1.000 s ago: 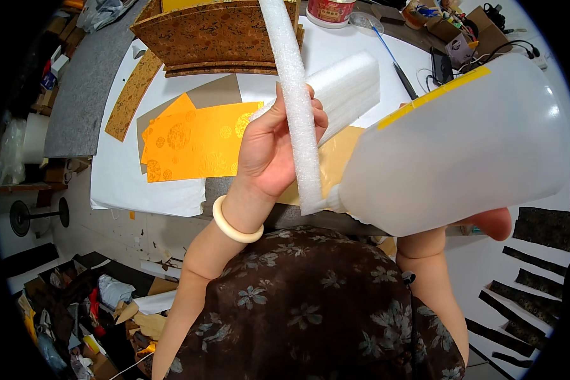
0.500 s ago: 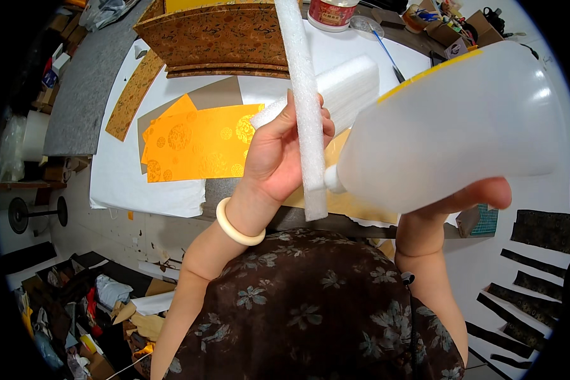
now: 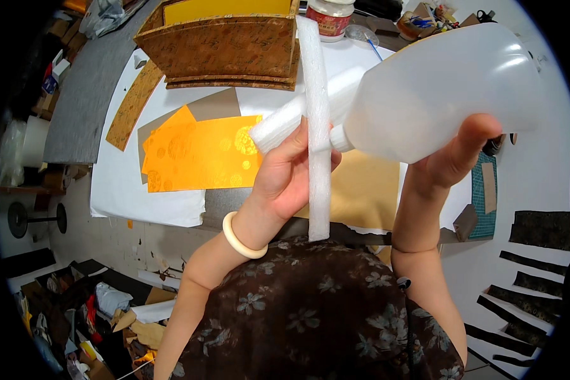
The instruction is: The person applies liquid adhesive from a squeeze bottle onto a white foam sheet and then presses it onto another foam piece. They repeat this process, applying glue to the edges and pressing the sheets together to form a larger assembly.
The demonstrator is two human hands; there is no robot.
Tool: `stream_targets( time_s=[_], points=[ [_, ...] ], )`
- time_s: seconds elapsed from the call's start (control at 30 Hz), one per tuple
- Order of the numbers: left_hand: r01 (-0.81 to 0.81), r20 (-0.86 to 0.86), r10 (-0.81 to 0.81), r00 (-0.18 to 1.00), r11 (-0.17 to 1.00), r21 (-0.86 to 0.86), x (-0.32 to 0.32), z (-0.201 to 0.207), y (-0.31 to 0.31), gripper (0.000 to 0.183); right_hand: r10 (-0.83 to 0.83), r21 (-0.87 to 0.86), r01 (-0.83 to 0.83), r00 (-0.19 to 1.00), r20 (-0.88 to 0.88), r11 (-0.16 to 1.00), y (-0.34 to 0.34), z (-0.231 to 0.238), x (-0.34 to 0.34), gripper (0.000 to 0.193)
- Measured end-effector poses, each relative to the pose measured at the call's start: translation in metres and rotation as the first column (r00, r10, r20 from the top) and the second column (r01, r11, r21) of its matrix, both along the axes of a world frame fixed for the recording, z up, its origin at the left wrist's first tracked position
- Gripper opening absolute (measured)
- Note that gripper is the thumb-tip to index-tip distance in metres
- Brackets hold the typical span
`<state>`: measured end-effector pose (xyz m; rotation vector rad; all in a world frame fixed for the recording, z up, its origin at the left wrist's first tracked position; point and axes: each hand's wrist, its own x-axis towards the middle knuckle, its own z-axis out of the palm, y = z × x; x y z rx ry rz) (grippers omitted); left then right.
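My left hand [image 3: 284,180], with a cream bangle [image 3: 240,237] on the wrist, grips a long white foam strip [image 3: 319,196] held edge-up toward me. The thumb presses its left side and fingertips show on the right. My right hand [image 3: 446,158] holds a large translucent plastic bottle [image 3: 440,95] tilted on its side; the fingers behind it are hidden. The bottle's white tip [image 3: 341,137] points left against the strip's edge, seemingly touching it. Behind the strip lie more white foam pieces [image 3: 278,123] on the table.
A brown patterned box [image 3: 218,54] stands at the back. Orange patterned sheets [image 3: 202,155] lie over grey board [image 3: 218,104] at left. Tan paper [image 3: 361,196] sits in front, a green cutting mat [image 3: 484,212] at right. A lidded tub [image 3: 329,19] and thin brush [image 3: 374,48] are at the back.
The bottle's tip has moved farther up along the foam strip, away from me. The strip has shifted a little to the right and nearer to me in the view.
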<state>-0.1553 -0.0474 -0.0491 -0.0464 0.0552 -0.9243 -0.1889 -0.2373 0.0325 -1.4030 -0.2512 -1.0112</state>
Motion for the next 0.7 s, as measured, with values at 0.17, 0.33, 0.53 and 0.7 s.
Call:
stream_targets(
  time_s=[0.17, 0.33, 0.53, 0.7],
  points=[
    [0.087, -0.024, -0.087, 0.996, 0.996, -0.037, -0.003, -0.004, -0.002, 0.021, -0.015, -0.067, 0.016, 1.000, 0.017, 0.998, -0.011, 0.008, 0.013, 0.077],
    [0.055, 0.054, -0.058, 0.997, 0.996, 0.067, -0.008, 0.003, -0.005, 0.018, -0.053, 0.000, 0.053, 0.995, 0.082, 0.999, -0.021, 0.017, 0.029, 0.075],
    [0.051, 0.129, -0.067, 0.989, 0.991, 0.122, -0.013, 0.007, -0.005, 0.017, -0.142, 0.005, 0.142, 0.985, 0.095, 0.990, -0.030, 0.026, 0.046, 0.077],
    [0.058, 0.173, -0.084, 0.981, 0.987, 0.147, -0.014, 0.009, -0.004, 0.017, -0.199, 0.030, 0.197, 0.967, 0.159, 0.980, -0.034, 0.035, 0.058, 0.075]
  ],
)
